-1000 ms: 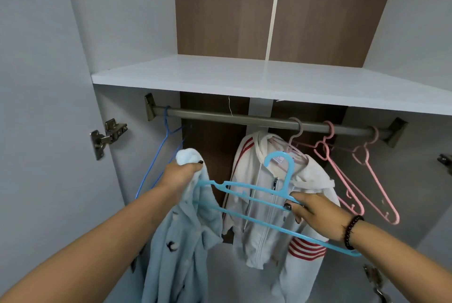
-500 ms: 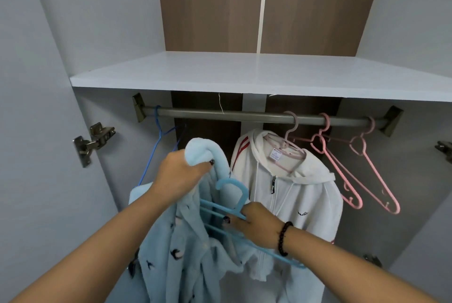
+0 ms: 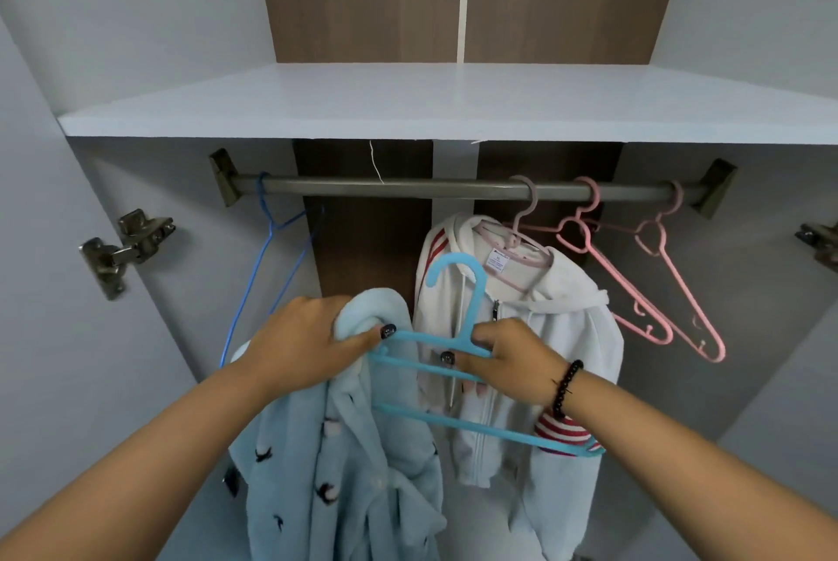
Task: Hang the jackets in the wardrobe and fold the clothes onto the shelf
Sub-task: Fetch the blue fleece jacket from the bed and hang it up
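My left hand (image 3: 308, 343) grips the collar of a fluffy light blue jacket (image 3: 344, 461) with small dark bird prints, which hangs down below it. My right hand (image 3: 512, 361) holds a light blue plastic hanger (image 3: 471, 320) at the base of its hook, the hanger's left arm reaching into the jacket's collar. Behind them a white zip hoodie (image 3: 544, 334) with red stripes hangs on a pink hanger from the grey rail (image 3: 408, 188). Above the rail lies the white shelf (image 3: 431, 102).
A thin blue wire hanger (image 3: 267, 270) hangs at the rail's left end. Two bare pink hangers (image 3: 653, 284) hang at its right end. Door hinges (image 3: 122, 247) stick out on the left wall, and another at the right edge. The rail's middle stretch carries no hangers.
My right hand lifted the blue hanger and turned its hook upright. Its left arm now sits in the jacket collar held by my left hand. My view moved closer and lower.
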Demonstrator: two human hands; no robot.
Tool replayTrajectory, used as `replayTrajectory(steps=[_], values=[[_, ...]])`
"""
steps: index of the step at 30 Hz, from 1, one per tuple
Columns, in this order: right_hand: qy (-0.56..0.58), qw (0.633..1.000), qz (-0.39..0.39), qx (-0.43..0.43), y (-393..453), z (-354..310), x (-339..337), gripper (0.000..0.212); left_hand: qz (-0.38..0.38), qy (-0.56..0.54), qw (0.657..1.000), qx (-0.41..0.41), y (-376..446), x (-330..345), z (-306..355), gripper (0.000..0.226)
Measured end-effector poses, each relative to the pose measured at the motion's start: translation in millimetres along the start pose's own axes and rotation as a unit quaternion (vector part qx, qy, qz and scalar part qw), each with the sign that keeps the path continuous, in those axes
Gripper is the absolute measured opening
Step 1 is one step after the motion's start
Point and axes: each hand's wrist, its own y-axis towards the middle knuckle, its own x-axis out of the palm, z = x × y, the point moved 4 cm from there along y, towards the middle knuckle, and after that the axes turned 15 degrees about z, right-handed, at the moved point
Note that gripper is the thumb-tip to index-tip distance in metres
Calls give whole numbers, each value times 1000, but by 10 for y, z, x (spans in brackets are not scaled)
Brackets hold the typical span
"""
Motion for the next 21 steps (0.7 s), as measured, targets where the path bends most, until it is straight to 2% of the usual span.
replayTrajectory(steps=[3, 5, 7, 8, 9, 11, 13, 15, 17, 19, 21], values=[[-48, 979, 158, -119, -44, -3, -201, 21, 40, -6, 997, -66, 36, -35, -8, 41], [-1, 932, 312, -181, -232, 6, -352, 27, 81, -18, 990, -116, 49, -84, -30, 34], [59, 887, 427, -165, -457, 107, -348, 17, 107, -34, 981, -155, 30, -128, -24, 33], [111, 885, 436, -114, -508, 218, -264, 12, 116, -46, 978, -169, 15, -143, -7, 32], [164, 893, 418, -38, -521, 359, -123, 16, 123, -60, 974, -179, -6, -159, 24, 31], [194, 914, 334, 126, -477, 686, 285, 21, 132, -83, 970, -187, -55, -184, 103, 29], [198, 903, 244, 291, -423, 978, 648, 13, 138, -94, 968, -189, -126, -214, 168, 27], [240, 853, 149, 438, -356, 1136, 908, 32, 145, -101, 964, -198, -207, -256, 207, 25], [305, 789, 51, 530, -316, 1146, 1112, 46, 160, -99, 959, -211, -280, -293, 203, 30], [365, 732, -29, 575, -315, 1130, 1315, 53, 177, -107, 951, -230, -332, -320, 186, 36], [420, 695, -95, 576, -312, 1135, 1546, 49, 193, -124, 940, -251, -369, -332, 132, 41]])
